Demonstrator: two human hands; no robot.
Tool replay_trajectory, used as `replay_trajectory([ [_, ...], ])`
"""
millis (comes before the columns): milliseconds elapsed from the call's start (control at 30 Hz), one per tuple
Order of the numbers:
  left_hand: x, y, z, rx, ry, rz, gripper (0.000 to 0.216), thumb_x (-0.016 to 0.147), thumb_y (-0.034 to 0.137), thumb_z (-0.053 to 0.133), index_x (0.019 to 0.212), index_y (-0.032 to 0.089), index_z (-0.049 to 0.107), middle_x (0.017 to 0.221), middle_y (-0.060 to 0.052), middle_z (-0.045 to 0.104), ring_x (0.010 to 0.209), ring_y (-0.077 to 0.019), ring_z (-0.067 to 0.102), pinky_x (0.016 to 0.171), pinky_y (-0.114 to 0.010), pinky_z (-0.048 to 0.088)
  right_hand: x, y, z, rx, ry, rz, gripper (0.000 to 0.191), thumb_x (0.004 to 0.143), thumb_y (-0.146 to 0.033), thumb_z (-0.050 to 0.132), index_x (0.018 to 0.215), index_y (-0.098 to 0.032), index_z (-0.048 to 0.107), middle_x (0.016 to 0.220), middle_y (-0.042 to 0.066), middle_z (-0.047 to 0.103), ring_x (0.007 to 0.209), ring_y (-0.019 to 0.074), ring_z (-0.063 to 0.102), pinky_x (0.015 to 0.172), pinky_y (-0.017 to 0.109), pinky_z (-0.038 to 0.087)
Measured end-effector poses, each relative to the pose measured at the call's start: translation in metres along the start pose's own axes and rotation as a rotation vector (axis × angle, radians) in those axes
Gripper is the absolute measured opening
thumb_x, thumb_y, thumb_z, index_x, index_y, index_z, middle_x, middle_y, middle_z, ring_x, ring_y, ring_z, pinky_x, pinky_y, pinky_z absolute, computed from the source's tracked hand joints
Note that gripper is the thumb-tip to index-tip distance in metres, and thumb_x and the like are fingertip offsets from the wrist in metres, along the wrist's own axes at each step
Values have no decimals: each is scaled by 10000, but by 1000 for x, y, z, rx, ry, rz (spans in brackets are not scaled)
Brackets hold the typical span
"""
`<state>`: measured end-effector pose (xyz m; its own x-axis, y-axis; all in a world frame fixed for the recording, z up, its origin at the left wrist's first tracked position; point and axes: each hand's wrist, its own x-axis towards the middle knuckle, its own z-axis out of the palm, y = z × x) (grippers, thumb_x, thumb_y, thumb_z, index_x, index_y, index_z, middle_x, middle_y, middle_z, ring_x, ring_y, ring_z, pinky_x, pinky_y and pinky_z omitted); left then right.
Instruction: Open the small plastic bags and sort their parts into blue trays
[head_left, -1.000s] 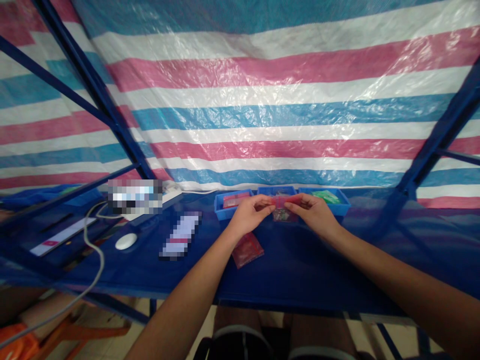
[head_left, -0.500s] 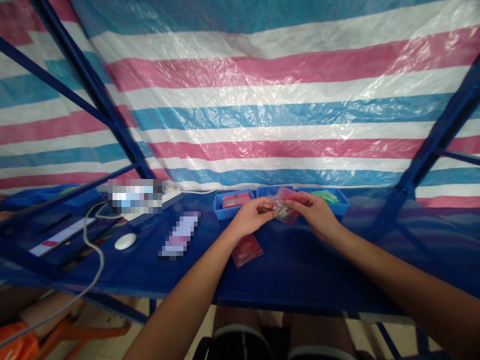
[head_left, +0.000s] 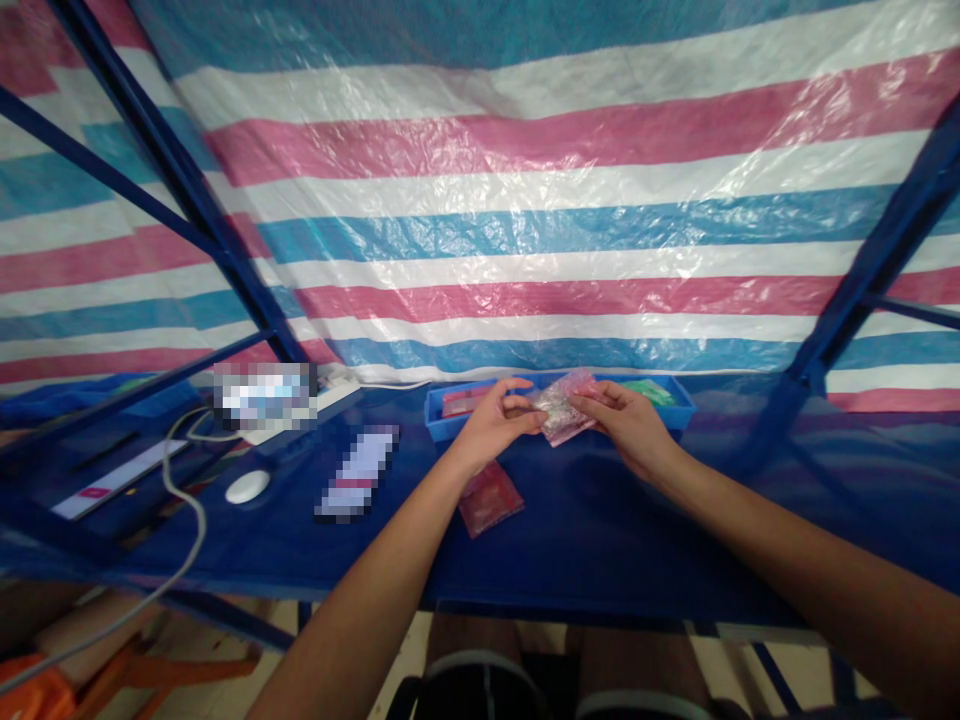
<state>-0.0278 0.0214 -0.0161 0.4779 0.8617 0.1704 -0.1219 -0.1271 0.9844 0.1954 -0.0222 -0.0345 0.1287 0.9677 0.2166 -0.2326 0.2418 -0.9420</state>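
My left hand (head_left: 491, 425) and my right hand (head_left: 626, 425) both pinch a small pink see-through plastic bag (head_left: 562, 408), held just above the blue table (head_left: 600, 520) in front of a row of blue trays (head_left: 439, 410). The bag holds small items that I cannot make out. Another reddish plastic bag (head_left: 490, 497) lies flat on the table under my left wrist. The left tray holds reddish bags (head_left: 461, 401), and the right tray holds green ones (head_left: 651, 391).
A white mouse (head_left: 247, 486) with a grey cable (head_left: 184, 520) lies at the left, beside a blurred flat object (head_left: 358, 472) and a white strip (head_left: 112, 480). A striped tarp (head_left: 525, 200) hangs behind on blue frame poles (head_left: 180, 170). An orange seat (head_left: 30, 690) shows bottom left.
The bag was stretched out flat between both hands, then turned and lifted a little; its broad face is now tilted up toward me. My hands stayed in front of the trays.
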Motion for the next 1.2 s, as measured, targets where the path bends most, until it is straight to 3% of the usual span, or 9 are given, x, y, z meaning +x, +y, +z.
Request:
replay_trajectory([
  [200, -2, 0, 4, 74, -112, 32, 548, 722, 315, 948, 1171, 168, 671, 1040, -59, 761, 946, -172, 739, 925, -329, 561, -7, -7, 4, -101, -167, 23, 403, 736, -474, 934, 1029, -213, 837, 1018, 59, 836, 873, 234, 762, 845, 363, 590],
  [367, 2, 2, 2, 139, -24, 136, 358, 815, 385, 868, 1020, 146, 696, 862, -17, 728, 754, -124, 667, 766, -264, 525, -9, -6, 6, -111, -286, 75, 453, 740, -432, 934, 1118, -221, 800, 1077, 59, 834, 921, 234, 777, 879, 366, 595],
  [467, 7, -1, -1, 98, 26, 134, 370, 782, 383, 878, 976, 154, 663, 860, -6, 718, 739, -119, 659, 741, -252, 518, -7, -5, 6, -119, -219, 70, 416, 718, -427, 943, 1038, -213, 788, 979, 39, 831, 850, 221, 768, 837, 357, 600],
  [533, 6, -3, 0, 62, 20, 103, 430, 758, 362, 890, 1055, 166, 648, 882, -5, 726, 764, -127, 682, 765, -257, 527, -5, -6, 4, -71, -135, 46, 424, 724, -449, 937, 1039, -217, 773, 971, 34, 826, 843, 221, 763, 814, 351, 606],
  [700, -4, 2, 9, 45, -71, 103, 893, 774, 310, 892, 1551, 267, 452, 1031, -47, 762, 878, -178, 740, 831, -298, 571, -2, -6, 0, -22, -36, 35, 501, 713, -499, 947, 1082, -248, 719, 1044, 47, 814, 866, 246, 764, 729, 359, 638],
  [867, -4, 2, 9, 156, -81, 166, 722, 854, 406, 825, 1519, 271, 577, 985, -38, 766, 907, -216, 739, 829, -322, 582, -3, 2, 1, -65, -81, 58, 558, 722, -482, 949, 1150, -257, 671, 1008, 32, 798, 833, 233, 744, 592, 303, 616],
  [1033, 4, 2, -7, 414, 51, 240, 305, 884, 359, 751, 1118, 175, 818, 1071, -77, 799, 900, -200, 712, 810, -293, 547, -3, 2, 6, -45, -119, 72, 618, 782, -502, 897, 1272, -237, 631, 967, 34, 781, 754, 193, 720, 580, 300, 632],
  [1133, 5, 11, -25, 491, 292, 233, 309, 909, 340, 675, 1135, 166, 795, 953, -53, 799, 798, -183, 696, 764, -290, 541, -3, 0, 6, -61, -114, 95, 596, 821, -501, 864, 1285, -220, 619, 942, 55, 776, 768, 197, 733, 576, 291, 625],
  [1200, 3, 18, -40, 624, 475, 256, 300, 887, 340, 701, 1121, 172, 787, 1047, -58, 804, 877, -202, 716, 856, -316, 552, -2, 0, 5, -82, -122, 103, 564, 832, -489, 857, 1268, -216, 625, 962, 71, 778, 786, 197, 737, 569, 278, 614],
])
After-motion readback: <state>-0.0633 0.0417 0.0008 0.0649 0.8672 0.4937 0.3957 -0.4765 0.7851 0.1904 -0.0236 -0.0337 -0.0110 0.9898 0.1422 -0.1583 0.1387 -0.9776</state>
